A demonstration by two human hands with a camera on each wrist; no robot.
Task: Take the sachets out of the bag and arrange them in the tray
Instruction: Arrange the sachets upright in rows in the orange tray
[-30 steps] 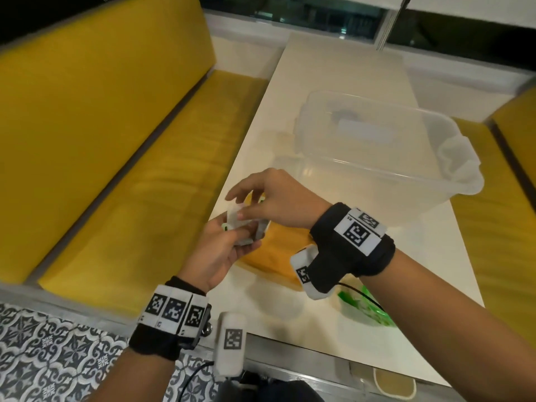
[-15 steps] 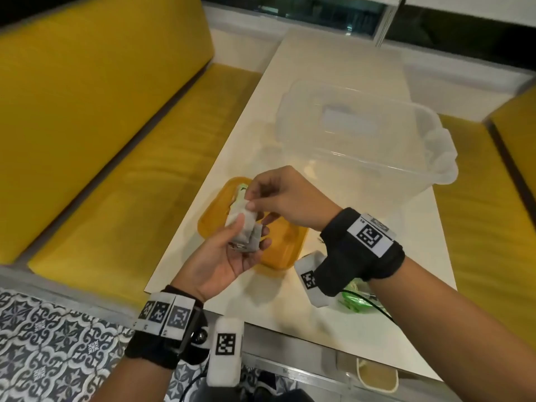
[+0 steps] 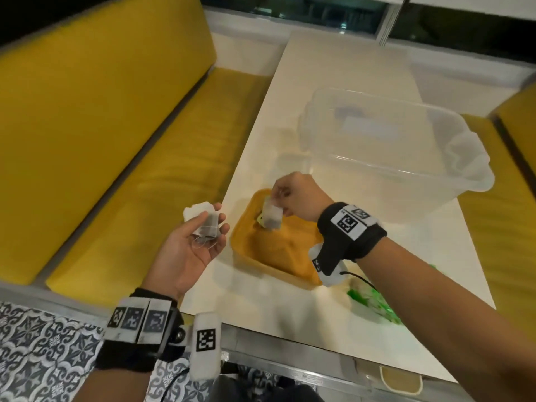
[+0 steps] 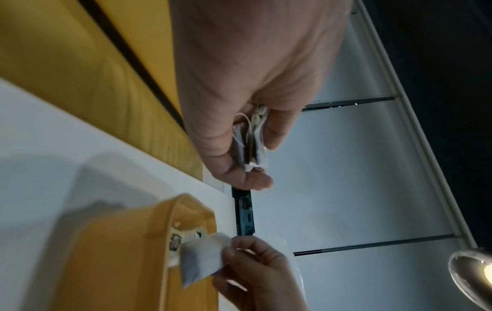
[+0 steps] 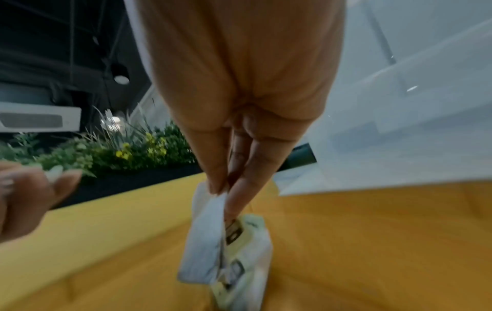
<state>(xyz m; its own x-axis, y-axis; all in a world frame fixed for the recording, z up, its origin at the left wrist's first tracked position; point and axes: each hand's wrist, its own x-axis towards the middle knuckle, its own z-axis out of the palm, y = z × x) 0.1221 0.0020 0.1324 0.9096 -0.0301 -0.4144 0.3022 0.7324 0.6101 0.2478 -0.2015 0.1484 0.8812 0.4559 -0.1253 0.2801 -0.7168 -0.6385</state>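
Observation:
My left hand (image 3: 208,227) is palm up at the table's left edge and holds a small bundle of white sachets (image 3: 206,224) with strings; the left wrist view shows thumb and fingers pinching the sachets (image 4: 253,145). My right hand (image 3: 277,195) pinches a single sachet (image 3: 272,216) by its top and hangs it over the far left corner of the orange tray (image 3: 290,248). In the right wrist view the sachet (image 5: 203,242) hangs beside another sachet with a yellow-green tag (image 5: 247,237) lying in the tray (image 5: 372,242). The green bag (image 3: 374,303) lies on the table partly under my right forearm.
A large clear plastic tub (image 3: 391,158) stands on the white table (image 3: 333,68) just beyond the tray. Yellow bench seats (image 3: 145,184) run along both sides of the table. The table's near edge is close to my wrists.
My hands were together at the bundle. The right hand has drawn one sachet away and moved it right over the tray; the left hand has pulled back left with the others.

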